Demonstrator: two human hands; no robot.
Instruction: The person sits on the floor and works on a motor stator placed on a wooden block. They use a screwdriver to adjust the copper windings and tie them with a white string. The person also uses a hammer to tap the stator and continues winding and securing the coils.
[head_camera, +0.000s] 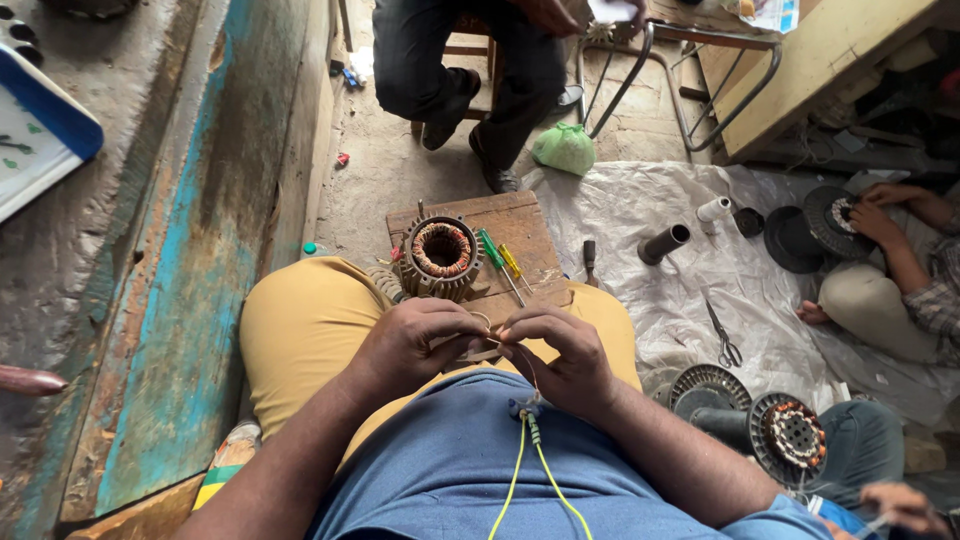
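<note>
Pinching a thin wire (494, 338) between closed fingertips, the left hand (415, 345) and right hand (560, 355) meet over the lap, just below the board's (520, 225) near edge and the stator (441, 252).

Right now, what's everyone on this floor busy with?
The seated person's left hand and right hand pinch thin wire between them over the lap. A copper-wound stator sits on a wooden board ahead, beside two screwdrivers. To the right, another person's hands touch a second stator on the plastic sheet.
</note>
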